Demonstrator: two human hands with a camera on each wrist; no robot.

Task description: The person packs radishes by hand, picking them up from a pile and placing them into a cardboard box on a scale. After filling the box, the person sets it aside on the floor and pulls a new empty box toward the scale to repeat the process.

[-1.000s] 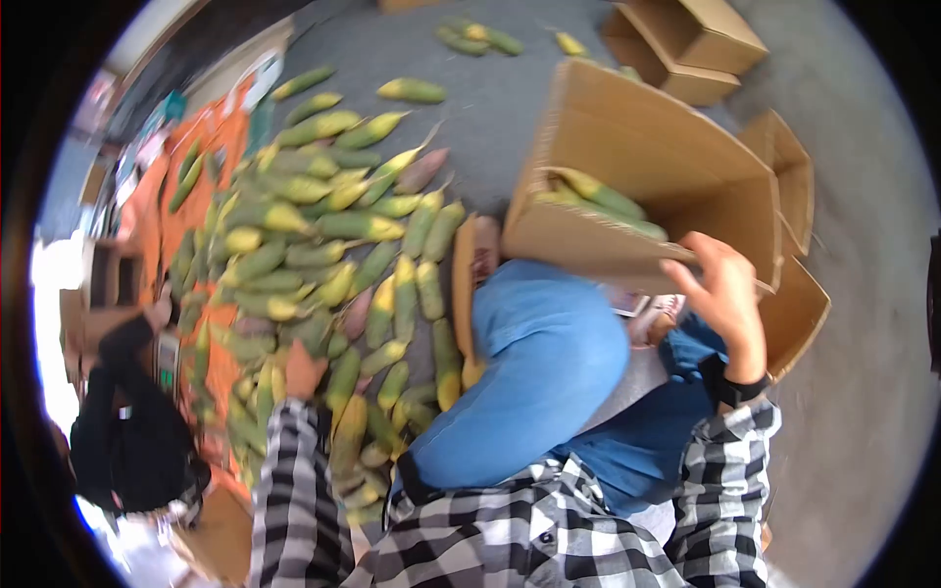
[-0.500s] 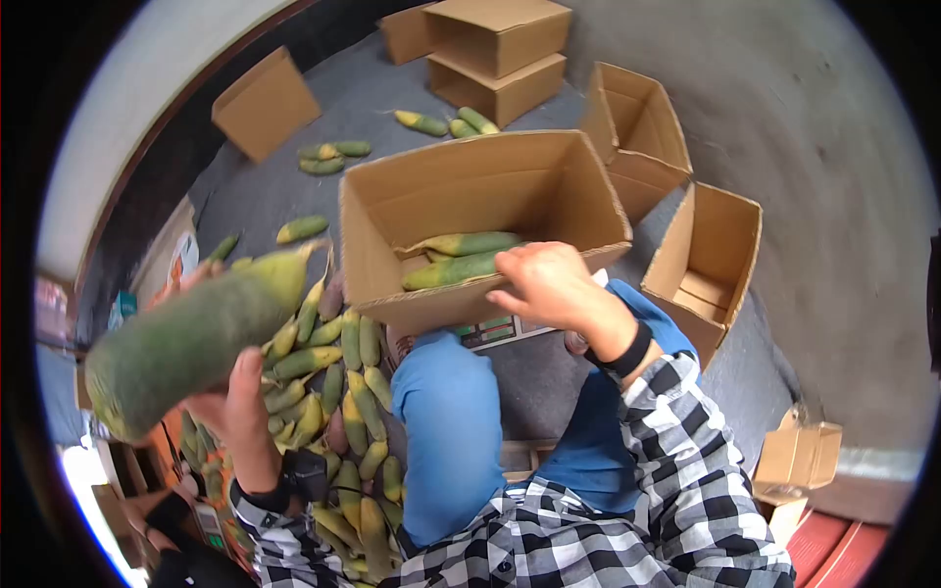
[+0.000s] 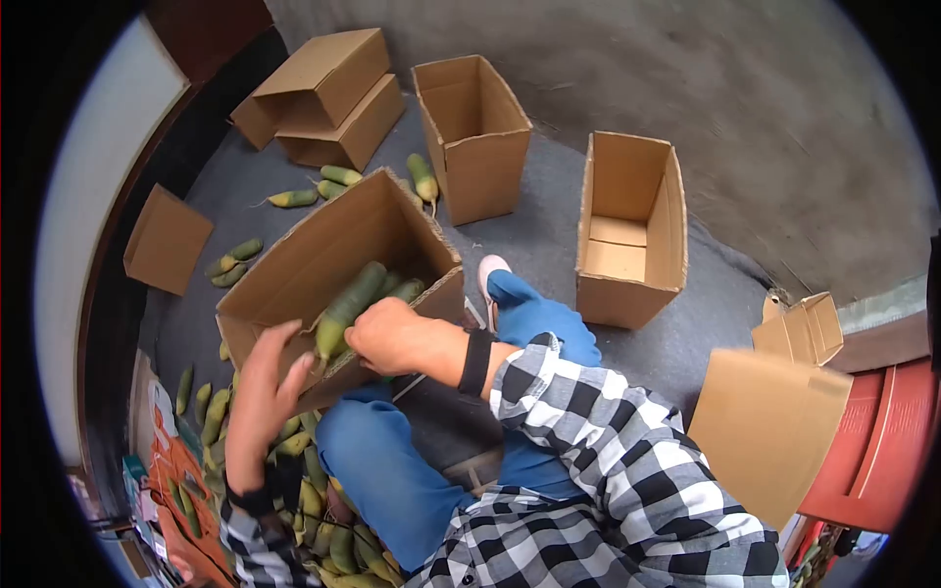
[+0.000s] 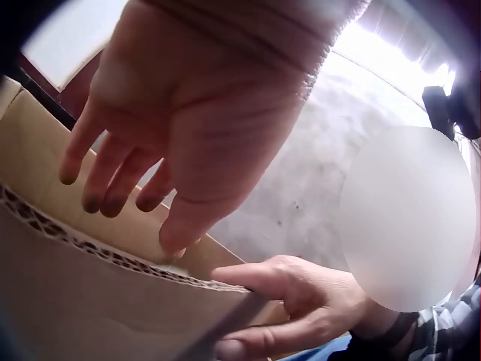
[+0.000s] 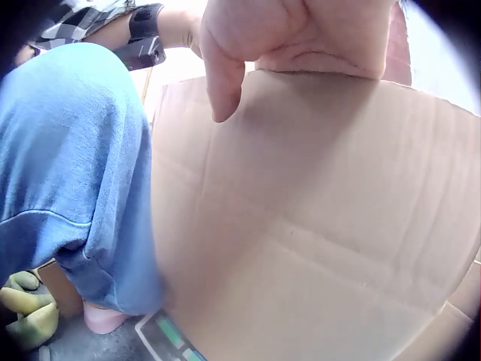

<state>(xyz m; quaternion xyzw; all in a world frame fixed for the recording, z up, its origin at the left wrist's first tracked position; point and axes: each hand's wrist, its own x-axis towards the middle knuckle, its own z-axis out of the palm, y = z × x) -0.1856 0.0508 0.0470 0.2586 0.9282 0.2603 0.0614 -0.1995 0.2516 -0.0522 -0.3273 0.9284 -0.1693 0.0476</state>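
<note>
A cardboard box (image 3: pixel 309 250) stands in front of the person's knees, with several green radishes (image 3: pixel 351 302) lying inside. My right hand (image 3: pixel 397 338) holds the near wall of this box at its rim; in the right wrist view the thumb lies on the outside of the cardboard (image 5: pixel 301 218). Over the box's near left corner hovers my left hand (image 3: pixel 260 397), its fingers spread and nothing in them. The left wrist view shows this same hand (image 4: pixel 203 120) above the opening, fingers pointing down, with the right hand (image 4: pixel 301 293) at the rim beside it.
A pile of radishes (image 3: pixel 338 549) lies left of the knees, partly on an orange sheet (image 3: pixel 172 461). Open boxes stand ahead (image 3: pixel 487 176) and to the right (image 3: pixel 627 299). Stacked boxes (image 3: pixel 343 127) are farther back. Below the held box shows a device with a green display (image 5: pixel 169 332).
My left hand picked a large green radish from the pile, carried it over, and is now free of it above the box. The right hand stays on the rim. The head view has turned rightward.
</note>
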